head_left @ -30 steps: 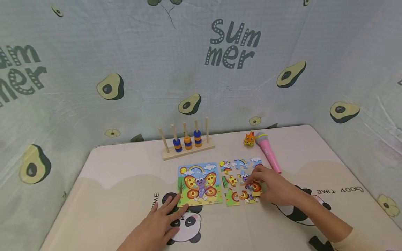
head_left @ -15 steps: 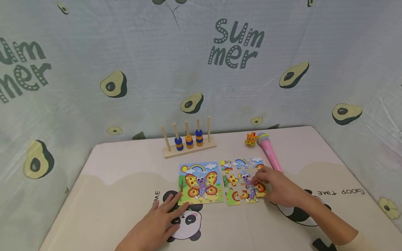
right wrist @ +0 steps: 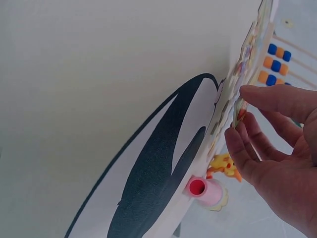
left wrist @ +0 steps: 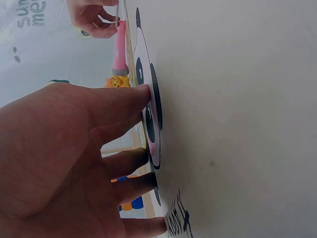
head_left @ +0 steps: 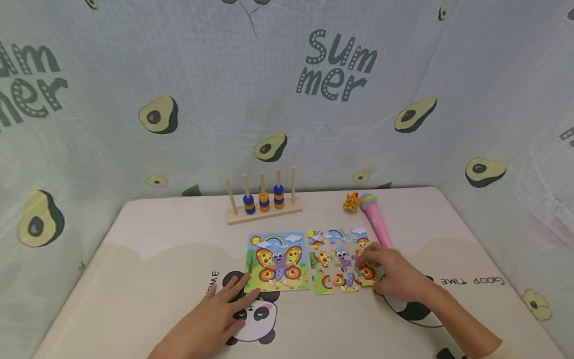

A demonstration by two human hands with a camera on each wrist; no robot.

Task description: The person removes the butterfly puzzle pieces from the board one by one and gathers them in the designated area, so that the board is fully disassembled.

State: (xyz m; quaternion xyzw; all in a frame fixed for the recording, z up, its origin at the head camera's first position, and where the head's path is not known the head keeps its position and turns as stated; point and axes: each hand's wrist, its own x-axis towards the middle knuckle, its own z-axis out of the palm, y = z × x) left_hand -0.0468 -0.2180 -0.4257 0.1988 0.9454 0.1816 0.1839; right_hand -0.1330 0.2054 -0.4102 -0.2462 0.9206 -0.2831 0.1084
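My left hand (head_left: 207,315) lies on the table with fingers spread. Its fingertips touch the near left corner of the butterfly picture board (head_left: 278,262). To the right, separate butterfly puzzle pieces (head_left: 342,259) lie in rows with gaps between them. At their lower right, my right hand (head_left: 396,276) pinches a puzzle piece (head_left: 368,275) with an orange-red spiral and yellow edge. In the right wrist view, thumb and fingers grip the piece (right wrist: 240,113), seen nearly edge-on. The fingers partly cover the right-hand column of pieces.
A wooden peg rack (head_left: 264,212) with blue and orange beads stands at the back. A small orange animal figure (head_left: 352,202) and a pink toy microphone (head_left: 376,219) lie behind the pieces. The tablecloth (head_left: 148,279) has panda prints; a patterned cloth hangs behind.
My right hand has shifted slightly right and nearer with the spiral puzzle piece, away from the neighbouring pieces. My left hand stays at the board's corner. The head view has shifted a little.
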